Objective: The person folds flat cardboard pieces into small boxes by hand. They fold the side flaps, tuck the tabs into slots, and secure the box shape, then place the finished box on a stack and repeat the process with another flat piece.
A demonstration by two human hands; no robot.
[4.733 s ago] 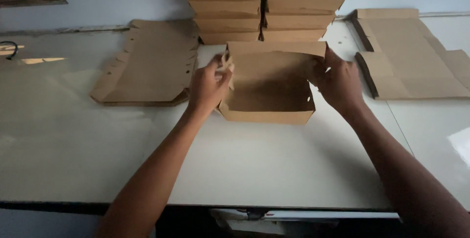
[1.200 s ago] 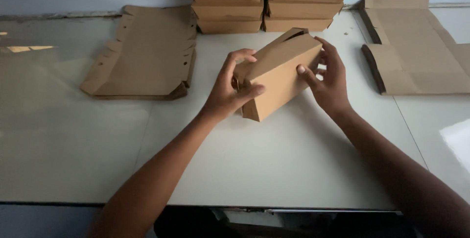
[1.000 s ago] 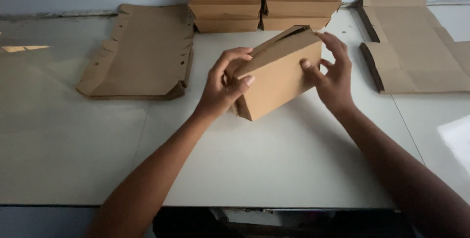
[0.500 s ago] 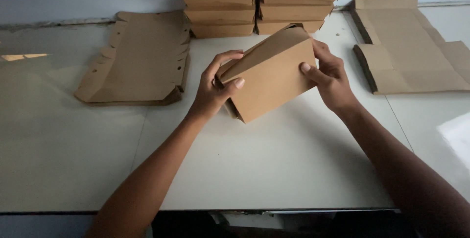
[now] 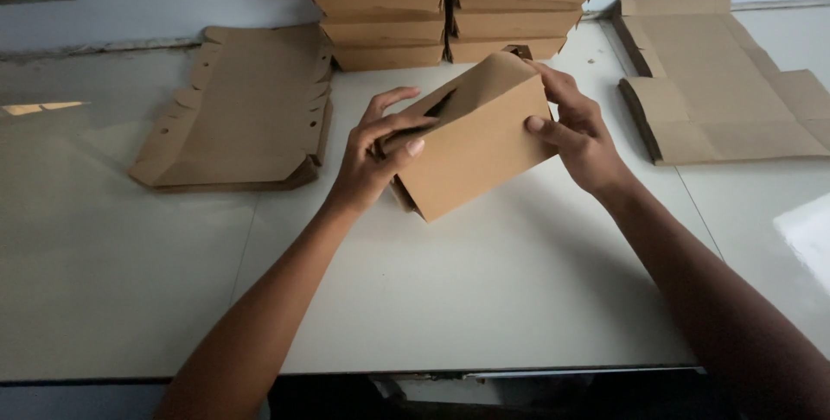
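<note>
Both hands (image 5: pixel 372 156) grip tilted brown box (image 5: pixel 475 143)

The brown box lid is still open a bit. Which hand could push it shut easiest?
Probably the left hand: its fingers rest right beside the dark gap under the flap of the brown box. The right hand grips the far end, steadying it.

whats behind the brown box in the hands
Behind the box stand two stacks of folded boxes, by the wall. The box covers part of the right stack's lowest box and the table between. Both hands, left and right, grip its ends.
</note>
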